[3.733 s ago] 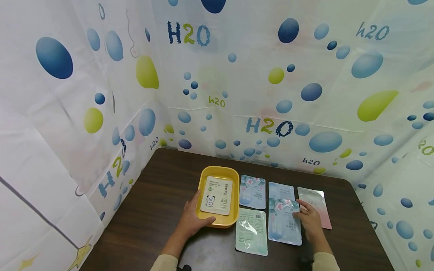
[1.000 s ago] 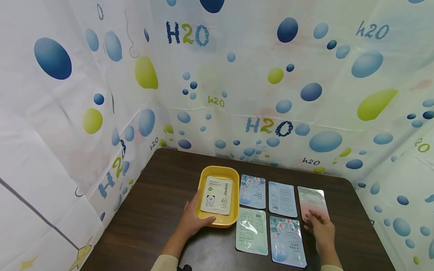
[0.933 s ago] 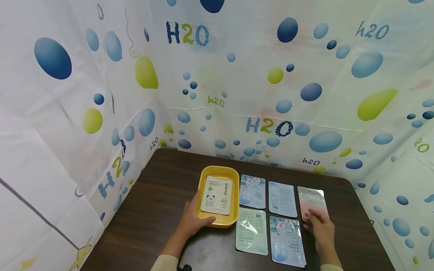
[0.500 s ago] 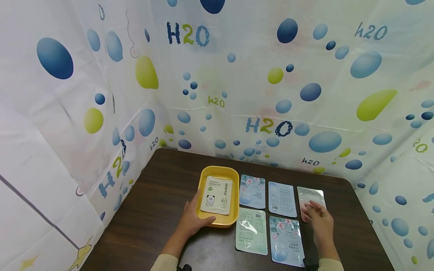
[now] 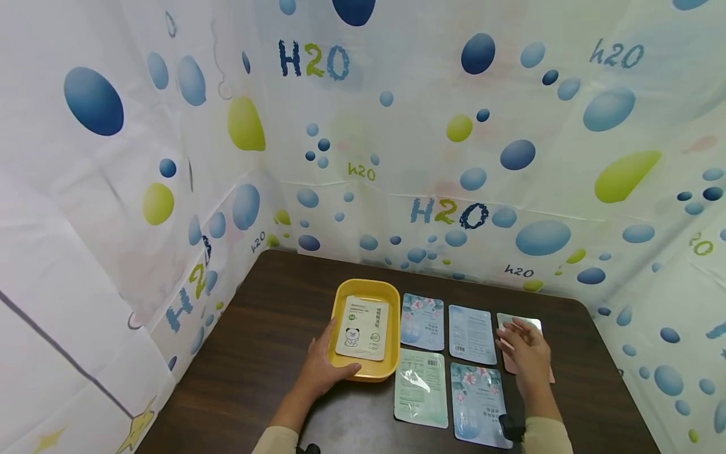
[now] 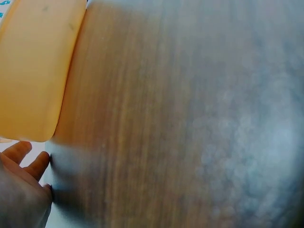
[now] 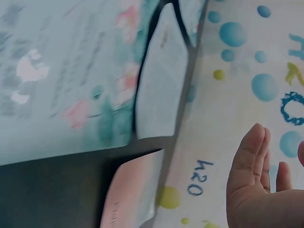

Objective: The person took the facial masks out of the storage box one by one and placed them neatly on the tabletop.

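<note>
My left hand [image 5: 324,369] rests against the near left corner of a yellow plastic tray [image 5: 340,290], thumb along its near side and fingers along its left side. A cream packet [image 5: 354,321] with a cartoon bear lies in it. Over a flat silver-and-pink packet [image 5: 508,364] at the table's right, my right hand [image 5: 529,359] is raised with nothing in it, fingers loosely spread. In the right wrist view those fingers [image 7: 248,164] stand up, apart from the packets. Left of the hand lie a blue text-covered packet [image 5: 472,334] and, nearer me, a blue flowered packet [image 5: 479,400].
Between tray and right-hand packets lie another blue flowered packet [image 5: 422,321] at the back and a pale green packet [image 5: 420,388] in front. The dark wooden table [image 5: 261,302] meets a white curtain [image 5: 397,145] with blue and green bubble prints behind and at the sides.
The blue flowered packet that overlapped the text-covered one came towards me and lies apart from it. My right hand shifted to the pink packet, then up off it. The left hand stayed.
</note>
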Demonstrator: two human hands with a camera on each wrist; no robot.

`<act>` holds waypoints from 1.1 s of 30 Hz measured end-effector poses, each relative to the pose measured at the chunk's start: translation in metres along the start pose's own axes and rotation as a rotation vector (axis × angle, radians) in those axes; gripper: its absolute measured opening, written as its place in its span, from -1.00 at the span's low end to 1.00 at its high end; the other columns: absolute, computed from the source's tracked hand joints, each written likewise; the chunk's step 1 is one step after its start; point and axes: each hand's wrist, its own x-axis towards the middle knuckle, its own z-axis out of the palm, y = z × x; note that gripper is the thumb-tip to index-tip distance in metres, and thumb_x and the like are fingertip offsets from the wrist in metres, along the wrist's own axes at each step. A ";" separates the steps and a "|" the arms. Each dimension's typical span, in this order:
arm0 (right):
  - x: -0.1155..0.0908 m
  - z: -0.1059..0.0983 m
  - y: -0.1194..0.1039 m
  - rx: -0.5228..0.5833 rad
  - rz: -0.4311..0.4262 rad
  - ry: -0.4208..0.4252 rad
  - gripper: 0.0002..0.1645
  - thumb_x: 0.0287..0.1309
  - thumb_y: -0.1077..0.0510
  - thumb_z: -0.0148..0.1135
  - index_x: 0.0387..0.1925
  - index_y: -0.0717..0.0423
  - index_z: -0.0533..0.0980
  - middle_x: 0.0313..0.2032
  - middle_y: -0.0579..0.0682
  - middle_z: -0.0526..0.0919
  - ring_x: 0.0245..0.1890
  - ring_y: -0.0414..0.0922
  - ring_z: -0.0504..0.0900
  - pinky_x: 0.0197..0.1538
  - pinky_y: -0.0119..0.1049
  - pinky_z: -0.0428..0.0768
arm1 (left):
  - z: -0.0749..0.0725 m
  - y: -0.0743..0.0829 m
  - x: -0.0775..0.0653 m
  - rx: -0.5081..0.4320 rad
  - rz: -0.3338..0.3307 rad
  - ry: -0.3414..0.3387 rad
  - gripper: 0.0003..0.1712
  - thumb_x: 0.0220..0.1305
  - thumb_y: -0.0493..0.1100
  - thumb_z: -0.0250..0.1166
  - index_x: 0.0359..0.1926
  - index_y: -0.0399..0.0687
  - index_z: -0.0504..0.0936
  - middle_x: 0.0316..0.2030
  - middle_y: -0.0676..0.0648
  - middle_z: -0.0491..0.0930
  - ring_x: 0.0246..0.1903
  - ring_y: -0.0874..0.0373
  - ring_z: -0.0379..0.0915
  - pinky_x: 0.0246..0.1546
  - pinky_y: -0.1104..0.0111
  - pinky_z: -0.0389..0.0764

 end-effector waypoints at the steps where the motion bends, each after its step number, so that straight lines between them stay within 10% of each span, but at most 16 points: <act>1: 0.000 0.002 -0.002 -0.003 -0.006 -0.005 -0.51 0.42 0.07 0.24 0.31 -0.05 0.39 0.03 -0.18 0.61 -0.09 -0.33 0.74 -0.05 -0.50 0.70 | 0.000 0.000 0.000 0.000 -0.003 0.000 0.40 -0.19 0.24 0.65 0.62 0.08 0.08 0.52 -0.15 0.28 0.52 -0.27 0.12 0.58 -0.18 -0.24; 33: -0.009 0.079 -0.055 0.115 -0.093 -0.147 -0.49 0.47 0.25 0.12 0.37 0.03 0.32 0.23 0.07 0.49 -0.02 -0.31 0.73 0.04 -0.42 0.70 | 0.001 -0.003 0.001 -0.009 0.003 -0.004 0.42 -0.18 0.25 0.64 0.63 0.09 0.05 0.53 -0.13 0.26 0.51 -0.24 0.15 0.58 -0.19 -0.26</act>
